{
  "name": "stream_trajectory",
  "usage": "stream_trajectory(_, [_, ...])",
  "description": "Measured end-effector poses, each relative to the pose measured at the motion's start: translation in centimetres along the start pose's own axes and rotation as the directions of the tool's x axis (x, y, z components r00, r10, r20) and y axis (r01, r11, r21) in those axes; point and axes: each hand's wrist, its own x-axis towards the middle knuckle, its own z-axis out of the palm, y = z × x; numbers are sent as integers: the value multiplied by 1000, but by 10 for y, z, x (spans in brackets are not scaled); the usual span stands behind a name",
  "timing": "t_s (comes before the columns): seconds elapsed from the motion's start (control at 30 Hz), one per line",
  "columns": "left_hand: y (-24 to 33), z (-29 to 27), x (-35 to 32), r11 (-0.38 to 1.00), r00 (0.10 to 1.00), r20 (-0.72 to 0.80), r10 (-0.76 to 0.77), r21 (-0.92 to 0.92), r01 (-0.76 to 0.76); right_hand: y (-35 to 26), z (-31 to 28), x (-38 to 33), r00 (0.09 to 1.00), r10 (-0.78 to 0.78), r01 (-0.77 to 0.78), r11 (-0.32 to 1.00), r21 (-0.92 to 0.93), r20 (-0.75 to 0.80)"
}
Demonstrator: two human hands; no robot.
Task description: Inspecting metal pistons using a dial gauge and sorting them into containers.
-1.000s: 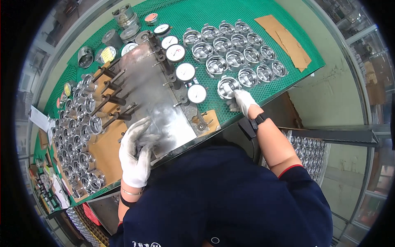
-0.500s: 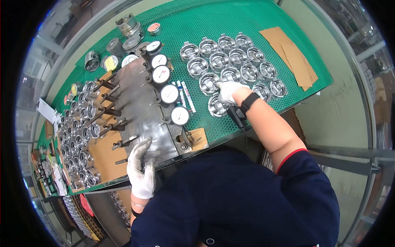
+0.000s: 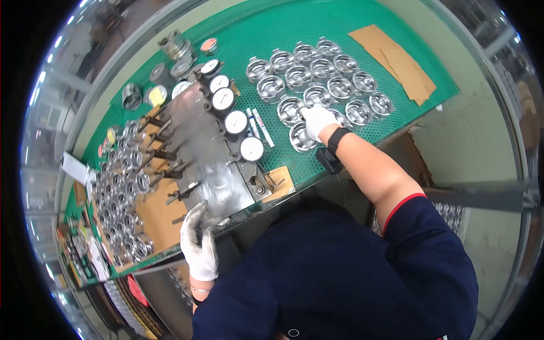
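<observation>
My right hand point(image 3: 321, 121), in a white glove, is over the near-left part of a group of silver pistons. Its fingers look curled onto the rim of a piston point(image 3: 290, 110), with the fingertips partly hidden. Another piston point(image 3: 304, 136) stands just below that hand. My left hand point(image 3: 199, 245), also gloved, hovers at the front edge of a dark metal plate point(image 3: 218, 178). Its fingers and thumb are apart, with nothing seen between them. Several dial gauges point(image 3: 236, 122) with white faces line the plate's right side.
Two white markers point(image 3: 262, 128) lie right of the gauges. More pistons point(image 3: 116, 198) crowd the left side, next to dark clamp-like rods point(image 3: 164, 154). Brown cardboard point(image 3: 394, 63) lies at the far right on the green mat point(image 3: 317, 22). A black device point(image 3: 328, 161) sits at the front edge.
The whole view has shifted and turned a little. My right hand stays at the same pistons. My left hand remains by the plate's front edge, fingers still apart.
</observation>
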Motion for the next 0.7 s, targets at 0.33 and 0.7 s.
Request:
stream_trajectory(0.33, [-16,35,19,999,904,426,30,-42,-13,23,-57,-171,961,-33,-76,924,374,276])
stream_trajectory(0.7, [29,256,112,805,818,492,299,331,-493,136,63,-478,649,754,-704,544,457,102])
